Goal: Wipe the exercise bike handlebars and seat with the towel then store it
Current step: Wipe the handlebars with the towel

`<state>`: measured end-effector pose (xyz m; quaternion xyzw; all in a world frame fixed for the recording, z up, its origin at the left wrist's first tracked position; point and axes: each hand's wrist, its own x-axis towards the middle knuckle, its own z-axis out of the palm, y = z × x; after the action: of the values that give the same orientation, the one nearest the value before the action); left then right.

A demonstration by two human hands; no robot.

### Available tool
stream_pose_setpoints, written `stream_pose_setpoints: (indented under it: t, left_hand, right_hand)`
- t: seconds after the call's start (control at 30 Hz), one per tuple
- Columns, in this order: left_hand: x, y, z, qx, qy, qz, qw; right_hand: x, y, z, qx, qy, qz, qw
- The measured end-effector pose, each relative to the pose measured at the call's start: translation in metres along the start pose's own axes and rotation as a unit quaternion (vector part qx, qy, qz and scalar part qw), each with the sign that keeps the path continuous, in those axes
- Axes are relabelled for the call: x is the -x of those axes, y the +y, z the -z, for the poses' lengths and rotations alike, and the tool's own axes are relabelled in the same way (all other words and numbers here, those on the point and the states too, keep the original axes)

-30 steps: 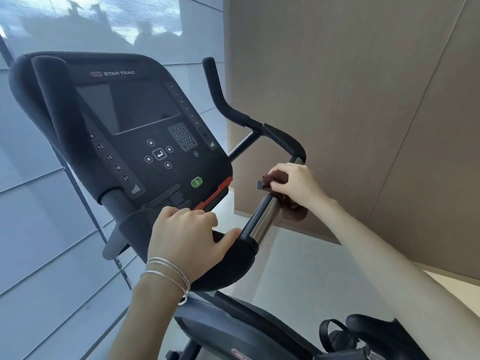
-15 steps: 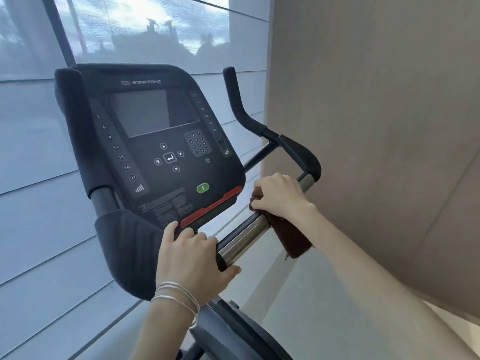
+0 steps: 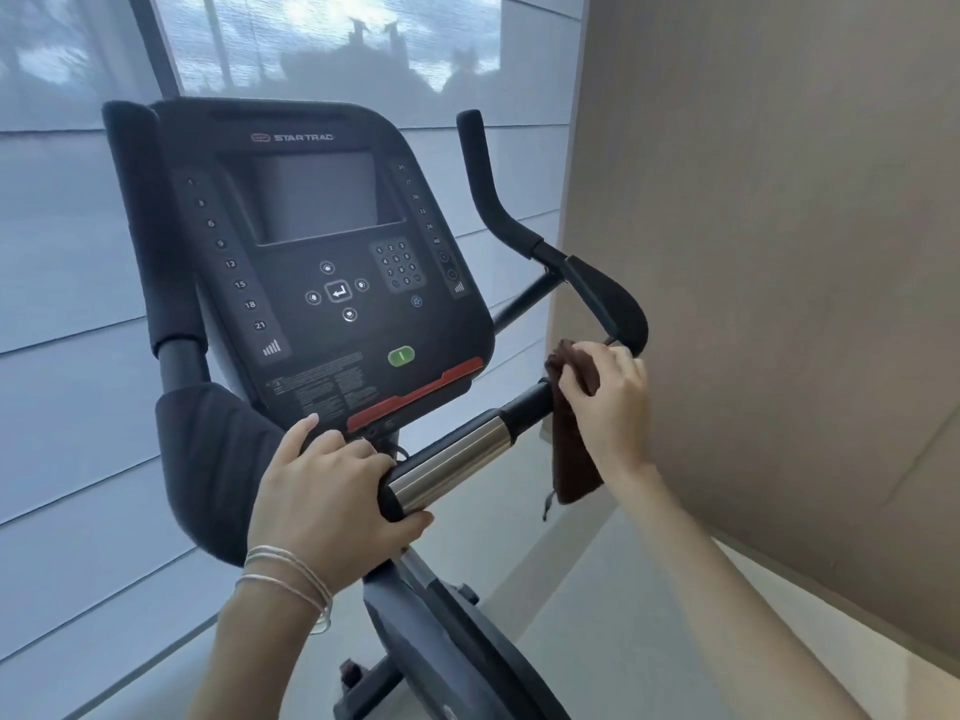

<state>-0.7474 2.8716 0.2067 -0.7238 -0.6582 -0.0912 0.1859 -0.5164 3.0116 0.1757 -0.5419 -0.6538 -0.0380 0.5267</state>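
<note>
The right hand point(image 3: 608, 402) pinches a dark brown cloth towel point(image 3: 571, 449) against the black handlebar point(image 3: 524, 407), close to its bend. Its fingers are curled shut on the towel, and the rest of the towel hangs down below the bar. The left hand point(image 3: 322, 501), with thin silver bracelets point(image 3: 291, 574) on its wrist, wraps its fingers around the bar beside the shiny silver metal sleeve point(image 3: 452, 467). The black screen panel point(image 3: 322, 252) stands just behind.

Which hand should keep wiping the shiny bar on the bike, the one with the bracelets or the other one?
The right hand, probably. It already grips the brown towel against the handlebar, beside the shiny part. The left hand, with the bracelets, holds no towel and steadies the bar's near end.
</note>
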Motion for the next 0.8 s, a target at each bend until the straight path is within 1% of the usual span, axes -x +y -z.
stream_pose_setpoints:
  t: [0.07, 0.1, 0.17, 0.2, 0.23, 0.3, 0.37, 0.47, 0.53, 0.6, 0.7, 0.8]
  left_hand:
    - [-0.001, -0.001, -0.002, -0.001, 0.017, -0.002, 1.000]
    - [-0.001, -0.001, -0.002, -0.004, 0.016, -0.002, 1.000]
    - [-0.001, -0.003, -0.005, -0.012, 0.018, -0.003, 1.000]
    - [-0.001, -0.003, -0.005, -0.014, 0.019, -0.004, 1.000]
    - [-0.001, -0.002, -0.004, -0.017, 0.021, -0.007, 1.000]
    - [-0.001, -0.002, -0.004, -0.020, 0.018, -0.009, 1.000]
    - [-0.001, -0.002, -0.002, -0.026, 0.014, -0.008, 1.000]
    - [-0.001, -0.002, -0.003, -0.032, 0.006, -0.008, 0.999]
    - [-0.001, -0.002, -0.004, -0.028, 0.001, -0.002, 1.000]
    - [-0.001, -0.003, -0.006, -0.025, 0.005, 0.001, 1.000]
    - [-0.002, -0.004, -0.007, -0.021, 0.006, 0.002, 1.000]
    - [-0.001, -0.003, -0.006, -0.022, 0.009, 0.003, 1.000]
  right_hand:
    - [0.027, 0.007, 0.000, -0.058, 0.027, -0.005, 0.998]
    - [0.038, 0.013, 0.002, -0.073, 0.023, 0.006, 0.997]
    - [0.056, 0.029, 0.005, -0.050, -0.011, 0.046, 0.998]
    - [0.064, 0.036, 0.004, -0.031, -0.035, 0.056, 0.997]
    - [0.073, 0.039, 0.002, -0.026, -0.059, 0.048, 0.997]
    - [0.088, 0.037, -0.007, -0.053, -0.077, 0.003, 0.996]
    - [0.090, 0.027, -0.015, -0.112, -0.049, -0.072, 0.990]
    - [0.069, 0.013, -0.018, -0.222, 0.008, -0.209, 0.952]
    - [0.060, 0.006, -0.020, -0.246, 0.036, -0.243, 0.937]
    - [0.064, -0.004, -0.025, -0.264, 0.026, -0.246, 0.932]
    - [0.084, -0.021, -0.038, -0.278, -0.004, -0.207, 0.938]
    - [0.098, -0.030, -0.043, -0.300, 0.009, -0.185, 0.936]
